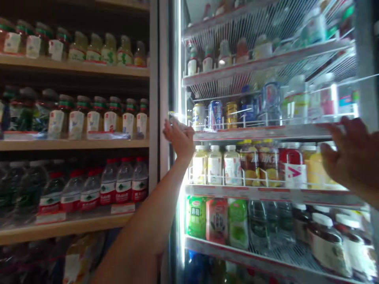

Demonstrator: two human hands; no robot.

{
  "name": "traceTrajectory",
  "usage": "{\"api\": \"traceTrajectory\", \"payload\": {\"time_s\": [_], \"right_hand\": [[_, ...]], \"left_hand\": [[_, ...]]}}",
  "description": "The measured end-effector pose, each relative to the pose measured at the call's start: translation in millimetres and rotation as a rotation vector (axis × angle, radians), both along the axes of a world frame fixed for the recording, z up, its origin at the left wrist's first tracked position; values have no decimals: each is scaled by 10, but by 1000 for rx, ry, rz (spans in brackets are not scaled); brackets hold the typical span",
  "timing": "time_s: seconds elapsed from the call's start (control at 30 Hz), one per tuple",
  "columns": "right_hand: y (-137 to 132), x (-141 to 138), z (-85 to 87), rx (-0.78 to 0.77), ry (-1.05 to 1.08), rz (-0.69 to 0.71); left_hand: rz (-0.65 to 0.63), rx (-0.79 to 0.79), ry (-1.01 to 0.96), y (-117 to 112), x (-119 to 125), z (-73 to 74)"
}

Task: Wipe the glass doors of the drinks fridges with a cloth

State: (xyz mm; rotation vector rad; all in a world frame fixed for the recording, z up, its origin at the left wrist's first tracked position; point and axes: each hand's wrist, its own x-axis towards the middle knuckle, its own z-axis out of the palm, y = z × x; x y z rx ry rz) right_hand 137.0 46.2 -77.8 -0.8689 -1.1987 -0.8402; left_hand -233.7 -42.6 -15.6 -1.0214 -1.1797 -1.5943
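Observation:
My left hand (179, 136) is raised at the left edge of the lit drinks cooler (248, 193), beside its frame. Its fingers are bent together around something small and pale that I cannot make out. Close to that hand, drink cans (215, 114) stand on a cooler shelf. My right hand (351, 148) is at the right side of the cooler, in front of the shelf edge, slightly blurred. Its fingers are spread, with nothing seen in them. Behind it are a yellow drink bottle (316, 167) and a bottle with red contents (293, 163).
Wooden shelves (74, 144) on the left carry rows of juice bottles (78, 118) and red-capped bottles (108, 179). A grey upright frame (164, 79) divides them from the cooler. Lower in the cooler stand green and red packs (217, 219) and dark, white-capped bottles (328, 240).

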Motion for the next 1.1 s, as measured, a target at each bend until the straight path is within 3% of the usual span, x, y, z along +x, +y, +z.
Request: {"api": "traceTrajectory", "payload": {"time_s": [0.1,0.2,0.27,0.3,0.37,0.4,0.43,0.5,0.57,0.6,0.67,0.77,0.83,0.9,1.03,1.1], "right_hand": [[44,-17,-44,47,-153,-16],[129,23,-50,110,-155,-64],[166,66,-49,142,-171,-69],[173,83,-50,143,-180,-68],[168,100,-54,140,-203,-65],[158,99,-56,129,-209,-66],[146,92,-58,116,-209,-68],[121,71,-60,102,-206,-72],[104,53,-60,105,-202,-75],[99,48,-60,110,-202,-73],[97,52,-61,110,-207,-60],[105,80,-62,111,-220,-34],[112,97,-63,113,-230,-27],[118,101,-65,108,-231,-30],[116,68,-63,104,-204,-42],[112,51,-61,103,-195,-44]], "left_hand": [[-84,3,72,179,380,129],[-159,-110,443,372,1122,40],[-185,-194,750,436,1484,-12],[-187,-235,897,437,1556,0],[-155,-269,1043,376,1447,128],[-128,-259,1026,323,1290,241],[-90,-202,876,265,1097,374],[-36,-36,418,177,745,637],[-38,16,157,181,650,793],[-59,10,130,224,744,806],[-128,-41,284,373,1173,710],[-230,-121,797,606,1937,427],[-220,-180,1040,643,2110,316],[-165,-198,1019,540,1885,360],[-34,-71,382,187,962,740],[-22,-16,225,139,781,837]]}}
